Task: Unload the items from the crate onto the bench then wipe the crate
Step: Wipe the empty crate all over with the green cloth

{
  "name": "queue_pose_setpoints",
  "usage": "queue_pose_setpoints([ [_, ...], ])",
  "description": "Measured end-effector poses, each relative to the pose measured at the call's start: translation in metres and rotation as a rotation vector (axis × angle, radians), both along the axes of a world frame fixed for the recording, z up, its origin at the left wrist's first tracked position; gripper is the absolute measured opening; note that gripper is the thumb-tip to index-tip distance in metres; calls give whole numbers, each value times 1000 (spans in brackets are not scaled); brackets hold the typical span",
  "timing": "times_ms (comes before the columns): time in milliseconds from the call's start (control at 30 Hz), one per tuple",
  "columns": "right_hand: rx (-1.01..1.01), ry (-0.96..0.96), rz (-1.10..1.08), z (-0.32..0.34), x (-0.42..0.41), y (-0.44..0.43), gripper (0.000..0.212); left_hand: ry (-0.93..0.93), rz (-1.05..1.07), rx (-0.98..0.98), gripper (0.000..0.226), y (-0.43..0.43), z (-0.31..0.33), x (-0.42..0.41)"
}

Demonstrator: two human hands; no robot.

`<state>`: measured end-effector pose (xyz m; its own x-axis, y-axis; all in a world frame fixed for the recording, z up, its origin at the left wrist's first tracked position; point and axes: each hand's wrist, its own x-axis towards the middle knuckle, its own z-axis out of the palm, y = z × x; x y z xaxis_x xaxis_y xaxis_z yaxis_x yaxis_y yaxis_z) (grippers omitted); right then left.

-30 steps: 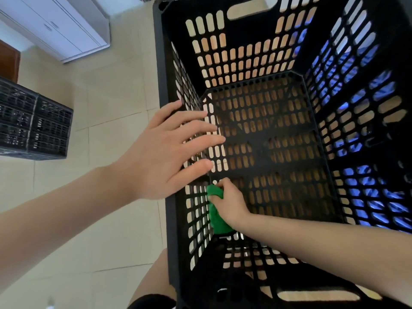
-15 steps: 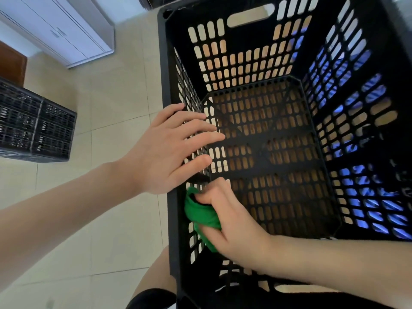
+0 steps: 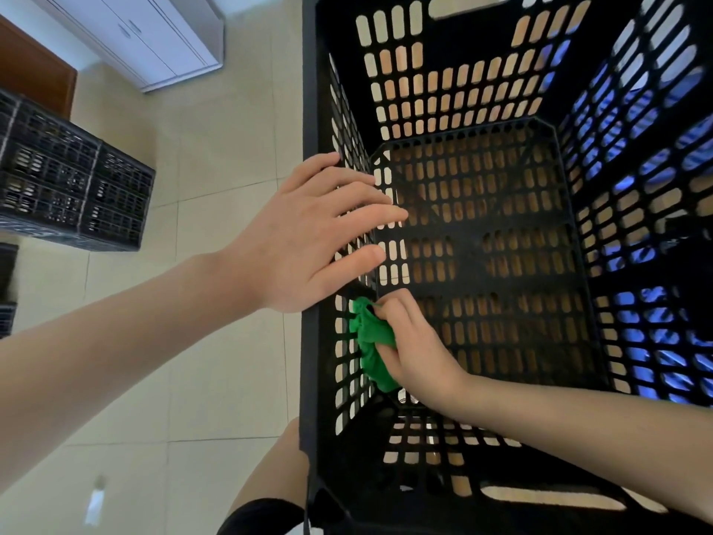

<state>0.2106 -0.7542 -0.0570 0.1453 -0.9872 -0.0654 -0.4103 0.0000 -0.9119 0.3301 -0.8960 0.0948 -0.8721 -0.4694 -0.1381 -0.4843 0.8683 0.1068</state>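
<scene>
A tall black slotted crate (image 3: 478,90) fills the right of the head view, and I look straight down into it; nothing lies on its perforated floor. My left hand (image 3: 308,233) rests flat on the crate's left rim with straight fingers reaching over the edge. Inside, my right hand (image 3: 409,341) grips a bunched green cloth (image 3: 372,337) and presses it against the inner face of the left wall, low down near the floor.
Another black crate (image 3: 73,187) stands on the beige tiled floor at the left. A white cabinet (image 3: 146,36) is at the top left by a brown door. My bare knee (image 3: 270,469) is close to the crate's near left corner. Blue shows through the right wall's slots.
My right hand moved with the green cloth up the left wall and then back down it. My left hand stayed on the rim. The camera shifted slightly.
</scene>
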Motion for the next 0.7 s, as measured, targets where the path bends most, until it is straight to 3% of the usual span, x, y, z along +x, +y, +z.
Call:
queue_pose_setpoints([
  [133, 43, -11, -13, -13, -2, 0, 28, 9, -1, -6, 52, 1, 0, 0],
  [300, 424, 101, -18, -37, -7, 8, 18, 2, 10, -12, 53, 2, 0, 0],
  [467, 722, -11, -191, -33, 14, -3, 18, 21, 22, -13, 54, 2, 0, 0],
  [567, 716, -105, -244, -17, 18, -3, 17, 16, 17, -19, 53, 2, -1, 0],
  [700, 543, -237, -199, 24, 16, 2, 18, 45, 17, -22, 52, 1, -3, 0],
])
